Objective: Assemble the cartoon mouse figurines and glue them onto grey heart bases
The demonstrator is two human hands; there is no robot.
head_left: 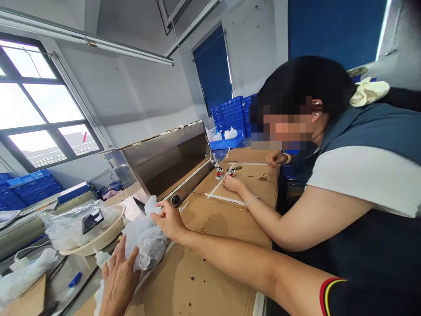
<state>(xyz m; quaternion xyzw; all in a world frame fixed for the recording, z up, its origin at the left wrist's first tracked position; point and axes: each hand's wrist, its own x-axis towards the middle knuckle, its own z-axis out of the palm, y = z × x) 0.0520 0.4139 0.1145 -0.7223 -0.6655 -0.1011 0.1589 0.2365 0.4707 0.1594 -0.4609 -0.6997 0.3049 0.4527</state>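
1. Mounting: one camera, worn on the person's head, above the near edge of the cardboard-covered workbench point(204, 281).
2. Facing: forward and down across the workbench, over the wearer's right hand point(169, 221).
3. Range: close to the workbench, with a wide field reaching well beyond it.

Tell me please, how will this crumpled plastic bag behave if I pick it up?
The plastic bag is probably very floppy and light, because it lies in soft folds under the right hand. It may also slip a little, since its surface looks smooth and shiny.
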